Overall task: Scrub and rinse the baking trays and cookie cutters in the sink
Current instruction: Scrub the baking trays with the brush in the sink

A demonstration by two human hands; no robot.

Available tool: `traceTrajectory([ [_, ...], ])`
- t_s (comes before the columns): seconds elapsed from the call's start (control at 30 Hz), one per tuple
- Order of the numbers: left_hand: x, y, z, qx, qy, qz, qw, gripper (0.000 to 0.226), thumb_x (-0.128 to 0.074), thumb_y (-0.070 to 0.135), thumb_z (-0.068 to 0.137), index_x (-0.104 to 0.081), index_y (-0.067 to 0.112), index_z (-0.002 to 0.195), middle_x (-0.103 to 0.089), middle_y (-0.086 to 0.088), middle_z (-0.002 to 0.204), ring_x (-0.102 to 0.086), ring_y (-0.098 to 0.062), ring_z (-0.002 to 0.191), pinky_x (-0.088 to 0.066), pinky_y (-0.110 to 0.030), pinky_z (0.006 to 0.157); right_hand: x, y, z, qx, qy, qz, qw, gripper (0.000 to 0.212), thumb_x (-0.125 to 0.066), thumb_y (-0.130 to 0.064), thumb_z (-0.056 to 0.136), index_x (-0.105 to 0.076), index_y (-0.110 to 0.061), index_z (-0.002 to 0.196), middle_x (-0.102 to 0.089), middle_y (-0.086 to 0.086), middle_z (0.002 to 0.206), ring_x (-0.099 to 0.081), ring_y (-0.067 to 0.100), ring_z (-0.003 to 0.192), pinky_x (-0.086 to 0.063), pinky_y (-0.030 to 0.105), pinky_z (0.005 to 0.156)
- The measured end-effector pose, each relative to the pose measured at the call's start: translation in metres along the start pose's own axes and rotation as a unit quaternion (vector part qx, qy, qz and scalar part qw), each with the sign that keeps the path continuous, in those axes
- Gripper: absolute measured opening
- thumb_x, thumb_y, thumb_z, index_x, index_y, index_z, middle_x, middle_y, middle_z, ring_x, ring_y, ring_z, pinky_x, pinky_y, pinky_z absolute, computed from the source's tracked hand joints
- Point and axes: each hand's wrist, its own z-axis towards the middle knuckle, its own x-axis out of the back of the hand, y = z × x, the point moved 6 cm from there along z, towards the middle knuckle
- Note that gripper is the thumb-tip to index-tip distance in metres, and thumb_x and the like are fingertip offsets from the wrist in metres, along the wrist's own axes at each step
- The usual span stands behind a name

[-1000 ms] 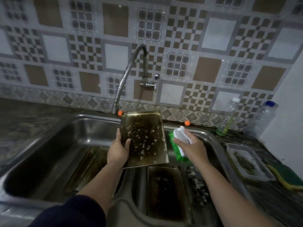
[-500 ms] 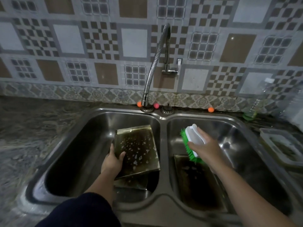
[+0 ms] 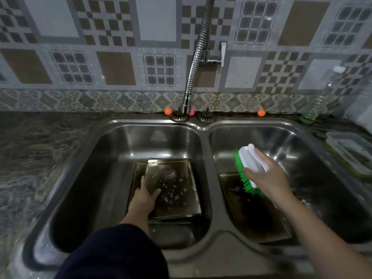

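Steel tray [image 3: 175, 186] gripped by left hand [image 3: 144, 198], hiding lower tray; right hand [image 3: 267, 178] clasps brush [image 3: 248, 168].

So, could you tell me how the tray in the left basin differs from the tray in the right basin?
The left tray is speckled with suds; the right tray shows none. The left hand grips the left tray, which rests on another tray; the right tray lies flat and untouched, below the brush held in the right hand. Both are dark, stained and rectangular.

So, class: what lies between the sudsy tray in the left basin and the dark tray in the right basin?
In the head view, only the sink's steel divider separates the sudsy tray from the dark tray.
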Motion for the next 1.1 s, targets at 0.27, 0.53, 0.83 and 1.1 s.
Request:
traceTrajectory([
  [0.27, 0.005, -0.004, 0.0, 0.006, -0.04, -0.006, 0.999, 0.098, -0.061, 0.047, 0.087, 0.011, 0.031, 0.151, -0.022, -0.016, 0.151, -0.041, -0.034, 0.13, -0.039, -0.048, 0.106, -0.013, 0.0, 0.006, 0.001, -0.012, -0.017, 1.0, 0.069, -0.072, -0.018, 0.082, -0.043, -0.032, 0.143, -0.047, -0.008, 0.13, -0.047, 0.012, 0.107, -0.053, 0.042, 0.088],
  [0.53, 0.03, 0.028, -0.015, -0.006, 0.067, 0.118, 0.991, 0.082, -0.053, 0.053, 0.089, -0.008, 0.028, 0.152, -0.024, -0.008, 0.152, -0.024, -0.031, 0.136, -0.031, -0.05, 0.106, -0.01, 0.013, 0.018, -0.031, -0.056, 0.026, 0.998, 0.073, -0.076, -0.025, 0.078, -0.042, -0.043, 0.14, -0.045, -0.013, 0.133, -0.049, 0.013, 0.11, -0.048, 0.025, 0.076],
  [0.83, 0.006, 0.183, -0.061, -0.123, 0.171, 0.043, 0.977, 0.052, -0.04, 0.035, 0.098, -0.032, 0.019, 0.147, -0.037, -0.013, 0.147, -0.029, -0.034, 0.134, -0.028, -0.044, 0.108, 0.048, 0.027, 0.041, -0.069, -0.08, 0.027, 0.994, 0.073, -0.076, -0.019, 0.077, -0.044, -0.039, 0.14, -0.049, -0.008, 0.125, -0.05, 0.011, 0.101, -0.042, 0.011, 0.052],
  [1.1, -0.106, 0.254, -0.105, -0.144, 0.077, -0.033, 0.986, 0.049, -0.048, 0.014, 0.093, -0.04, 0.02, 0.141, -0.038, -0.01, 0.142, -0.036, -0.029, 0.131, -0.034, -0.039, 0.107, 0.127, 0.036, 0.08, -0.006, -0.067, -0.01, 0.998, 0.073, -0.072, -0.018, 0.078, -0.043, -0.04, 0.141, -0.048, -0.012, 0.13, -0.05, 0.011, 0.106, -0.053, 0.021, 0.062],
])
